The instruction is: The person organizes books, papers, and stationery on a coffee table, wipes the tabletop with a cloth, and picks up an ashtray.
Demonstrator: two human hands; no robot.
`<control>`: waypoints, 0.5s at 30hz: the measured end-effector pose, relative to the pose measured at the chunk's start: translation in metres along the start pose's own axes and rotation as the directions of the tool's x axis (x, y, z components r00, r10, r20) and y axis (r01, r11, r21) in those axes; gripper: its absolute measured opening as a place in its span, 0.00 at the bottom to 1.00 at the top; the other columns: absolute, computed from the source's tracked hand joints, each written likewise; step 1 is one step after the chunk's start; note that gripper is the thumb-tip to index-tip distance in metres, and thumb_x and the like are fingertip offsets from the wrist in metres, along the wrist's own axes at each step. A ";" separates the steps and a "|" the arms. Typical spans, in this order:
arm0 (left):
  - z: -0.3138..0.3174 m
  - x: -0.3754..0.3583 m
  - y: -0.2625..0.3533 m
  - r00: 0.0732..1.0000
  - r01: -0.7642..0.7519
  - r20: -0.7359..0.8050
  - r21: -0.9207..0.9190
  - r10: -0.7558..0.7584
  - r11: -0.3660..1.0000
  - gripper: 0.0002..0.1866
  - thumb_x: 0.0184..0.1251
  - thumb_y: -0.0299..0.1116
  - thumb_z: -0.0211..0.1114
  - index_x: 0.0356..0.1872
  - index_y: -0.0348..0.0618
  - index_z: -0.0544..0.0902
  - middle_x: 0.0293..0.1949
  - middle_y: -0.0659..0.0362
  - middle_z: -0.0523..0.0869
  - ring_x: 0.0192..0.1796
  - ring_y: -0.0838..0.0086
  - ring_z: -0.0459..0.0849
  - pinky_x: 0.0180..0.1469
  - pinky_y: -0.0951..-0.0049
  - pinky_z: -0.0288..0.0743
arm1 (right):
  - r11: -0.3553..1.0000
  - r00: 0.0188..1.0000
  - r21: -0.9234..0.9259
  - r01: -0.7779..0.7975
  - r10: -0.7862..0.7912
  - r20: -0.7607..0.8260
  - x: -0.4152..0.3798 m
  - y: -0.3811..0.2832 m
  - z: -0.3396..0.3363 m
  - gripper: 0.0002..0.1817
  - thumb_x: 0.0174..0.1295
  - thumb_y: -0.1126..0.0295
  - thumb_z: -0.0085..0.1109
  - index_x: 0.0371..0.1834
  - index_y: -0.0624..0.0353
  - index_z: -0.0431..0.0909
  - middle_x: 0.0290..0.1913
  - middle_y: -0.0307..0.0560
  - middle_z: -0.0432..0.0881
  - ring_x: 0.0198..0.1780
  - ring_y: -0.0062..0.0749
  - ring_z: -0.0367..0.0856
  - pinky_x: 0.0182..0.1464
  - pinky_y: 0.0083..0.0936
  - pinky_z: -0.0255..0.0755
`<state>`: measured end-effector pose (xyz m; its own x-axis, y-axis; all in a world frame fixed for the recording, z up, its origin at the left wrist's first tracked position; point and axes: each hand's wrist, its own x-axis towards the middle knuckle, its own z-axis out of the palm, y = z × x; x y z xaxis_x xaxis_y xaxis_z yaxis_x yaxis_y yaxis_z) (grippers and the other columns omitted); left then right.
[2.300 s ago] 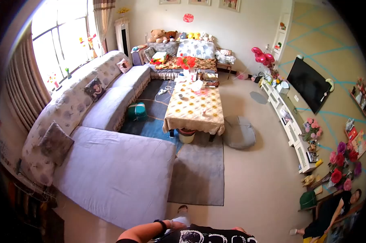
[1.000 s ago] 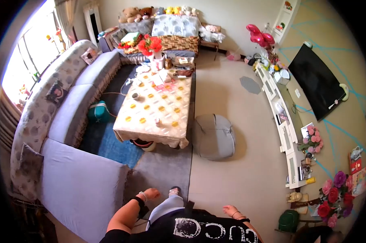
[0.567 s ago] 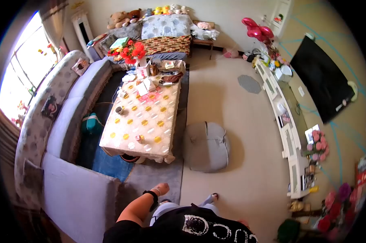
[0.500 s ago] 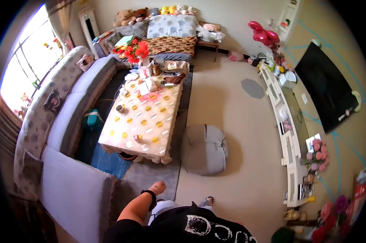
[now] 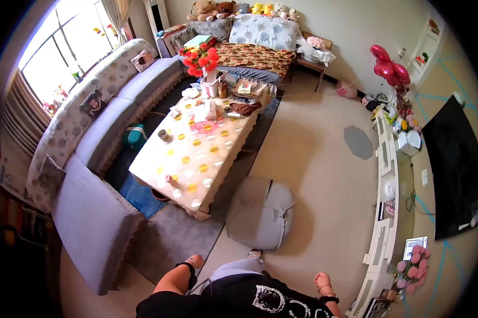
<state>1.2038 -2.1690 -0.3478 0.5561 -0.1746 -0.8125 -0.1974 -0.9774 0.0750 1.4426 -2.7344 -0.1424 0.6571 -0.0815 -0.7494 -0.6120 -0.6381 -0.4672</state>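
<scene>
My left hand (image 5: 195,261) hangs low beside my left thigh, over the edge of the grey rug (image 5: 167,241), touching nothing that shows. Its fingers look curled, but they are too small and blurred to tell apart. My right hand (image 5: 321,281) is out to my right over the beige floor, below the grey pouf (image 5: 261,213); its fingers seem curled in, and whether they hold anything cannot be made out. Ahead of me stands a long table (image 5: 181,168) under a patterned cloth, bearing a cup (image 5: 162,134), a small pink container (image 5: 169,179) and red flowers (image 5: 202,61).
Along the left runs a grey-lilac sofa (image 5: 93,212). A white low cabinet (image 5: 379,233) lines the right wall beneath a black television (image 5: 453,164). Pink flowers (image 5: 414,269) stand near its close end. A chair (image 5: 319,58) and red balloons (image 5: 390,68) are at the back.
The view has turned and shifted, so the table and pouf sit differently. My right hand has come into view at the lower right. One foot now shows beside the pouf.
</scene>
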 end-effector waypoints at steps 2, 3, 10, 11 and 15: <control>-0.046 0.004 0.022 0.990 0.056 0.123 0.077 -0.065 0.995 0.14 0.59 0.37 0.54 0.44 0.44 0.78 0.44 0.57 0.80 0.48 0.66 0.77 0.43 0.65 0.74 | 0.996 1.000 0.090 0.006 -0.003 -0.025 0.012 0.003 -0.027 0.10 0.44 0.80 0.40 0.12 0.57 0.70 0.13 0.40 0.71 0.16 0.27 0.68 0.19 0.22 0.62; -0.137 -0.021 0.046 0.974 0.125 0.185 0.026 -0.128 0.992 0.13 0.58 0.37 0.54 0.41 0.44 0.80 0.43 0.56 0.81 0.47 0.63 0.79 0.40 0.62 0.76 | 1.000 1.000 0.014 -0.016 0.016 0.002 0.018 0.011 -0.044 0.11 0.46 0.78 0.39 0.13 0.57 0.71 0.13 0.41 0.71 0.15 0.27 0.69 0.17 0.24 0.61; -0.354 0.069 0.085 0.848 0.175 -0.095 -0.878 -0.521 0.446 0.13 0.54 0.35 0.51 0.36 0.43 0.81 0.38 0.50 0.81 0.43 0.58 0.80 0.46 0.66 0.72 | 0.961 0.999 -0.275 -0.009 0.021 0.041 0.109 -0.010 -0.162 0.10 0.45 0.76 0.42 0.13 0.58 0.72 0.14 0.42 0.73 0.18 0.31 0.73 0.19 0.27 0.66; -0.374 0.091 0.092 0.827 0.114 -0.104 -0.931 -0.552 0.346 0.14 0.53 0.37 0.51 0.36 0.44 0.80 0.38 0.50 0.81 0.43 0.57 0.79 0.46 0.64 0.71 | 0.961 0.999 -0.278 -0.007 0.018 0.039 0.133 -0.018 -0.181 0.10 0.46 0.75 0.42 0.13 0.58 0.72 0.14 0.42 0.73 0.18 0.31 0.73 0.19 0.28 0.66; -0.460 0.130 0.133 0.756 -0.065 -0.237 -0.955 -0.610 0.290 0.14 0.54 0.37 0.50 0.36 0.43 0.79 0.37 0.49 0.81 0.43 0.56 0.78 0.45 0.65 0.71 | 0.957 0.999 -0.290 0.013 0.000 0.042 0.237 -0.052 -0.271 0.10 0.48 0.73 0.42 0.13 0.57 0.72 0.14 0.43 0.72 0.17 0.32 0.73 0.18 0.29 0.65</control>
<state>1.6214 -2.3762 -0.1769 0.7323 0.4359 -0.5232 0.6772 -0.3858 0.6265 1.7493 -2.9282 -0.1683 0.6382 -0.0488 -0.7683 -0.4498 -0.8336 -0.3207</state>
